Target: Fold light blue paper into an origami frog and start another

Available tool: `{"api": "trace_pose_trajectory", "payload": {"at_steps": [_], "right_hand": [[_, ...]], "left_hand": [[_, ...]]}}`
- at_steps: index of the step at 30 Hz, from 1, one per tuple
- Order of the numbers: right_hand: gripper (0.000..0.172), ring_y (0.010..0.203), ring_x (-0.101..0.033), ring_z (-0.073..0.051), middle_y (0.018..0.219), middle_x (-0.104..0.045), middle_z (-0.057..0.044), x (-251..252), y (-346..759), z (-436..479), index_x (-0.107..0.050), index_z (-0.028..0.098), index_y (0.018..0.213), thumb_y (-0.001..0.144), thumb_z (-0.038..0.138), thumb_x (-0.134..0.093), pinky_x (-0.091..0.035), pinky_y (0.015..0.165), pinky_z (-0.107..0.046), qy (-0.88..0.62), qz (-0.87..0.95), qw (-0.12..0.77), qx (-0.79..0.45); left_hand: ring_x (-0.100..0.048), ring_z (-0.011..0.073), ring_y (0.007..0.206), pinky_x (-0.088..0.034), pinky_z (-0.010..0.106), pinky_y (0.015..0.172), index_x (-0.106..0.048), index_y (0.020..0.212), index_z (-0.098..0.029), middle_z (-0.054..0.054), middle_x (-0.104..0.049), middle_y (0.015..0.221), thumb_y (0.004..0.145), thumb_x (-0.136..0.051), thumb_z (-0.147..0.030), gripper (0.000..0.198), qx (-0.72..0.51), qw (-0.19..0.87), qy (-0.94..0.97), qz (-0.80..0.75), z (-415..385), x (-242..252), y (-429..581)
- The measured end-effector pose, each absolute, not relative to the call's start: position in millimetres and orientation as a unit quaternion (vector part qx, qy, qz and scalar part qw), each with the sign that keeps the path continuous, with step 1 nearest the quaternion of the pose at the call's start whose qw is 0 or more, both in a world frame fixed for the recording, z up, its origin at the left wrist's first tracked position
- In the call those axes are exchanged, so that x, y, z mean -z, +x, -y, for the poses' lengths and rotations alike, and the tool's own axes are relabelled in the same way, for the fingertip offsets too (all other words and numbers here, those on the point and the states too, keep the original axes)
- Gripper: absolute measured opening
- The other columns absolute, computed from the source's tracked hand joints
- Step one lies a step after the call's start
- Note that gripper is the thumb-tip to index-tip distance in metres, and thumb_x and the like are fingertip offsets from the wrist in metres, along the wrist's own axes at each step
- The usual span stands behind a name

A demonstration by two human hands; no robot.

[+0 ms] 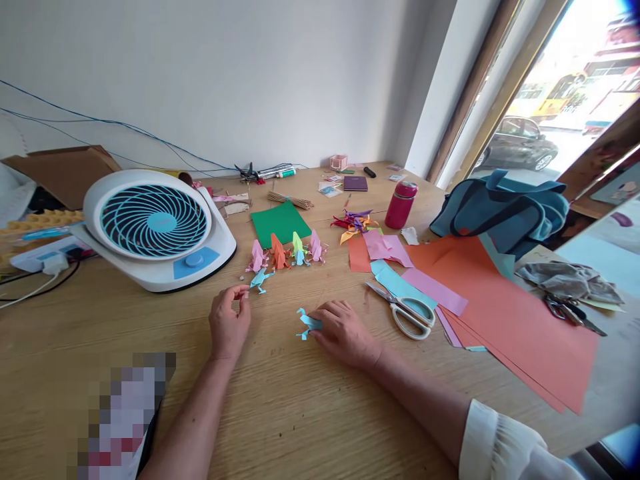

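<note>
My left hand (229, 323) has its thumb and forefinger pinched at the near end of a light-blue origami frog (260, 280) on the wooden table. To its right, my right hand (345, 332) rests low over the tabletop, fingers closed on a second light-blue origami frog (311, 323), whose body is partly hidden. Behind them stand several folded paper frogs in a row: a pink one (257, 255), an orange one (279, 252), a yellow-green and blue one (299, 249) and another pink one (316, 247).
Scissors (411, 317) lie right of my right hand, beside blue and pink paper strips and large orange sheets (540, 340). A fan (160, 223) stands at left, a green sheet (281, 221) behind the frogs. Further back are a red bottle (401, 205) and a blue bag (495, 203).
</note>
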State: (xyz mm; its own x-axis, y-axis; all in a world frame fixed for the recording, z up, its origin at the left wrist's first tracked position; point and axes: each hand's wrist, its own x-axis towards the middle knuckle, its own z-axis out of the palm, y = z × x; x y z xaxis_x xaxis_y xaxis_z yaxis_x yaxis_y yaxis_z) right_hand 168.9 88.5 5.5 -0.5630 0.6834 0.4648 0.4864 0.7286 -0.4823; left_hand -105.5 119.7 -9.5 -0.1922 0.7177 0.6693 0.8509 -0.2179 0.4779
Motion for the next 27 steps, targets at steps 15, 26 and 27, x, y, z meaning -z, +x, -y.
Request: {"api": "trace_pose_trajectory", "payload": {"at_steps": [15,26,27], "right_hand": [[0.025,0.094,-0.059,-0.022,0.103,-0.068,-0.009,-6.6,169.0,-86.3,-0.06,0.02,0.115,0.095,0.033,-0.057,-0.04,0.083,-0.037,-0.323,0.886,0.309,-0.12],[0.028,0.097,-0.059,-0.023,0.108,-0.067,-0.009,-2.3,169.5,-86.8,-0.058,0.023,0.121,0.094,0.024,-0.057,-0.04,0.081,-0.038,-0.321,0.89,0.3,-0.125],[0.027,0.097,-0.059,-0.023,0.108,-0.067,-0.009,-2.2,169.5,-86.7,-0.059,0.023,0.121,0.094,0.024,-0.057,-0.04,0.082,-0.038,-0.321,0.889,0.301,-0.126]], "left_hand": [[-0.062,0.0228,0.085,-0.047,0.037,0.084,-0.064,0.092,-0.019,0.007,-0.069,0.091,0.087,-0.051,-0.023,0.015,0.482,0.034,-0.617,0.621,-118.9,7.9,-102.7],[-0.066,0.0176,0.083,-0.051,0.031,0.083,-0.063,0.094,-0.021,0.004,-0.071,0.093,0.087,-0.051,-0.019,0.015,0.496,0.004,-0.565,0.659,-119.3,14.3,-106.3],[-0.066,0.0175,0.083,-0.051,0.031,0.083,-0.063,0.094,-0.021,0.004,-0.071,0.094,0.087,-0.051,-0.019,0.015,0.498,0.001,-0.562,0.66,-119.5,14.7,-106.5]]}}
